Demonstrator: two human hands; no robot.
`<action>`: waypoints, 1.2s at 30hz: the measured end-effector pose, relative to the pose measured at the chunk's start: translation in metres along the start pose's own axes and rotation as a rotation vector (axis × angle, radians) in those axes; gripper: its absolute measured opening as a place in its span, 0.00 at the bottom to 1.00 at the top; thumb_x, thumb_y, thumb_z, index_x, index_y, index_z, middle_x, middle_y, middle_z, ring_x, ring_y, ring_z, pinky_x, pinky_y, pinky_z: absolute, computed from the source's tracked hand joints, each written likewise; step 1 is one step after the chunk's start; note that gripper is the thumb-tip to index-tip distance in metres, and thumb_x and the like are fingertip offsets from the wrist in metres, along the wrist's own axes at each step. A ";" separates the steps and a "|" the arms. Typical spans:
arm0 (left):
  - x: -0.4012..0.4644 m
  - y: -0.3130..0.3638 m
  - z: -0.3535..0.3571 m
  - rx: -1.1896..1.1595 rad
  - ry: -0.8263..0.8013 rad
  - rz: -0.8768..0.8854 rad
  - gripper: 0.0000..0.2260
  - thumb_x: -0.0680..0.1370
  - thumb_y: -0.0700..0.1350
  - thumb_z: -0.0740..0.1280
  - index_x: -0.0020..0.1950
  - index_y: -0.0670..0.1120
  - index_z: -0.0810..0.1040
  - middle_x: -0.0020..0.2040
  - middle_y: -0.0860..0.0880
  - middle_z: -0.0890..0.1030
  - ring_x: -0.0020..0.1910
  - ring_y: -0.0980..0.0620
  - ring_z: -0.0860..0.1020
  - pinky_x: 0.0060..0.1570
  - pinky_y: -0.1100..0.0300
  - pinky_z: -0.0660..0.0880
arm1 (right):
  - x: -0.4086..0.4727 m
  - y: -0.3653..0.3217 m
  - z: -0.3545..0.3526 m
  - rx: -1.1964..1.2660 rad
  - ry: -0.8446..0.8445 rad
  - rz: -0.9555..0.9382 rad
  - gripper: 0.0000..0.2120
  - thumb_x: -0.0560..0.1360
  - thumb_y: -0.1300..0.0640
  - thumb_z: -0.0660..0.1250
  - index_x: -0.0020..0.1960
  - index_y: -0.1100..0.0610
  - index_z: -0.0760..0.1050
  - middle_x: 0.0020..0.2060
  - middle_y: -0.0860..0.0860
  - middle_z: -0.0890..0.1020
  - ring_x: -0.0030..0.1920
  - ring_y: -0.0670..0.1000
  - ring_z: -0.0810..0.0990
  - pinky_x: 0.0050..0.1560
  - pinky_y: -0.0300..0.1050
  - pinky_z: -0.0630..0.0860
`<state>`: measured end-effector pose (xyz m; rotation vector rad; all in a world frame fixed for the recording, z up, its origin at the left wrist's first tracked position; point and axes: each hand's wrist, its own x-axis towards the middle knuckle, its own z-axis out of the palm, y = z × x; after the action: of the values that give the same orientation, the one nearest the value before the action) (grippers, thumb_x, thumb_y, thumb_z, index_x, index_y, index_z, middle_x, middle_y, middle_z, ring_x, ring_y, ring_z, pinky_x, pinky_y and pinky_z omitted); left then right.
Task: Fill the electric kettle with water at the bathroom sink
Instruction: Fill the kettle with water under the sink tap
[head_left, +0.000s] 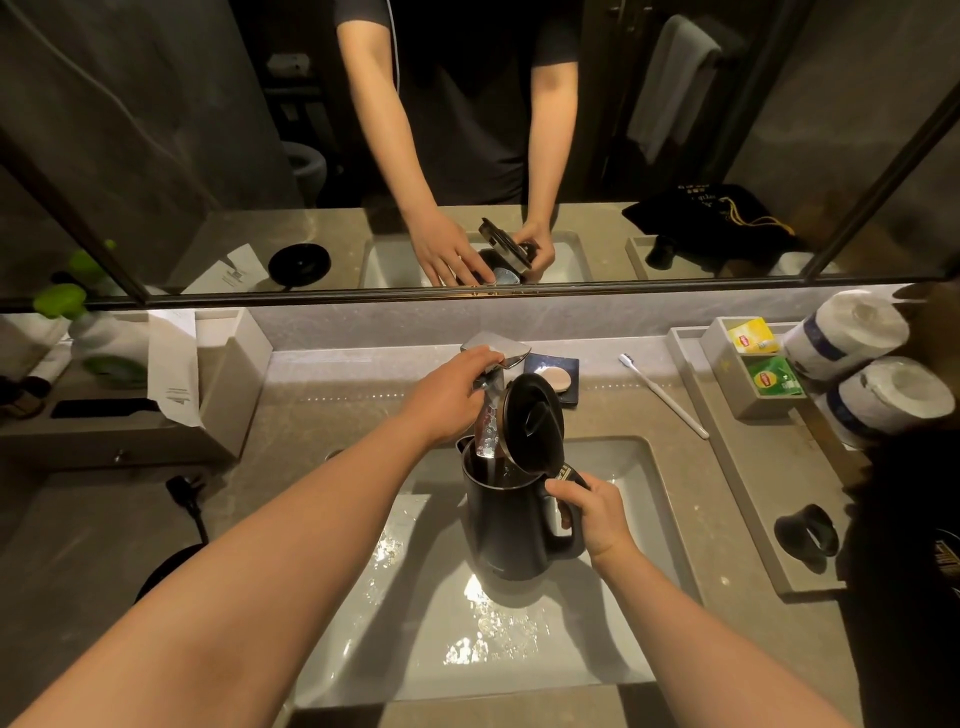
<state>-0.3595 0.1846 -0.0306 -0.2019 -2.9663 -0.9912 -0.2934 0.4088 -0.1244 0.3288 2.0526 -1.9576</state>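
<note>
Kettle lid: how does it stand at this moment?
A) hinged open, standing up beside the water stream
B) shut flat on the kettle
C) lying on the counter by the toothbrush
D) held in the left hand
A: the lid stands raised on the kettle while water runs into the opening.

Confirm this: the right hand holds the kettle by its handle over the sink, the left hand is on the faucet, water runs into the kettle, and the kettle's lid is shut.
One thing is wrong: the lid is flipped open, standing upright, as the head view shows. The rest holds: the right hand grips the kettle by its handle over the sink, the left hand is on the faucet, and water runs in.
</note>
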 end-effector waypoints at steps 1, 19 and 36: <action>0.000 0.000 0.000 0.002 -0.005 -0.004 0.23 0.76 0.39 0.62 0.69 0.54 0.67 0.72 0.51 0.68 0.67 0.49 0.69 0.60 0.59 0.64 | 0.000 0.000 0.000 -0.002 0.000 0.000 0.15 0.61 0.49 0.74 0.33 0.61 0.80 0.23 0.49 0.77 0.26 0.47 0.75 0.29 0.43 0.73; -0.001 0.001 -0.001 -0.007 -0.033 -0.010 0.24 0.75 0.38 0.61 0.69 0.55 0.66 0.72 0.52 0.67 0.66 0.50 0.69 0.59 0.58 0.65 | 0.000 0.007 0.000 0.020 0.012 -0.009 0.24 0.59 0.48 0.75 0.35 0.70 0.77 0.25 0.55 0.74 0.28 0.53 0.71 0.29 0.45 0.70; 0.000 -0.002 0.001 -0.022 -0.045 -0.003 0.25 0.74 0.38 0.62 0.68 0.56 0.65 0.72 0.52 0.67 0.66 0.48 0.69 0.58 0.58 0.65 | -0.005 0.007 -0.001 0.031 0.000 0.021 0.10 0.63 0.55 0.74 0.26 0.54 0.76 0.20 0.49 0.74 0.25 0.50 0.71 0.29 0.43 0.70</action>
<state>-0.3596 0.1831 -0.0326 -0.2237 -2.9982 -1.0333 -0.2859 0.4108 -0.1291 0.3561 2.0123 -1.9790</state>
